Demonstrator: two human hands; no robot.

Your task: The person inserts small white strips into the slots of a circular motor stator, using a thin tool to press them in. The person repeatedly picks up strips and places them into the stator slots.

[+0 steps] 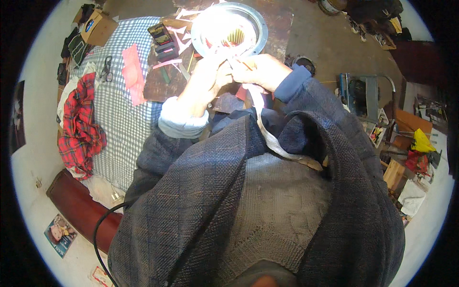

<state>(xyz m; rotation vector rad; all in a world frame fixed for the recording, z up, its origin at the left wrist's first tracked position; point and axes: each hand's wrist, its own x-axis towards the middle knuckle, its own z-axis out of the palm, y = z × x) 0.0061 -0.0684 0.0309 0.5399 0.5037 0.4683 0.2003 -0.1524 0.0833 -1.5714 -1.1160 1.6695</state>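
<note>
Both my hands meet in front of a bright round lamp with a grey metal rim (262,34). The fingers of my left hand (206,79) are closed in a pinch, but glare hides what lies between them. My right hand (260,71) is also closed, its fingertips close to the left ones. From beneath it a long pale strip (258,103) hangs down and curls across my chest. A thin light piece shows at the fingertips, too washed out to name.
A dark wooden table (160,88) carries pink and white scraps, dark cases (167,50) and a green-handled tool (165,75). At left, a checked bed cover (122,126) bears a red plaid cloth (79,129), pink material (134,74) and glasses (108,71). A metal frame (370,95) stands right.
</note>
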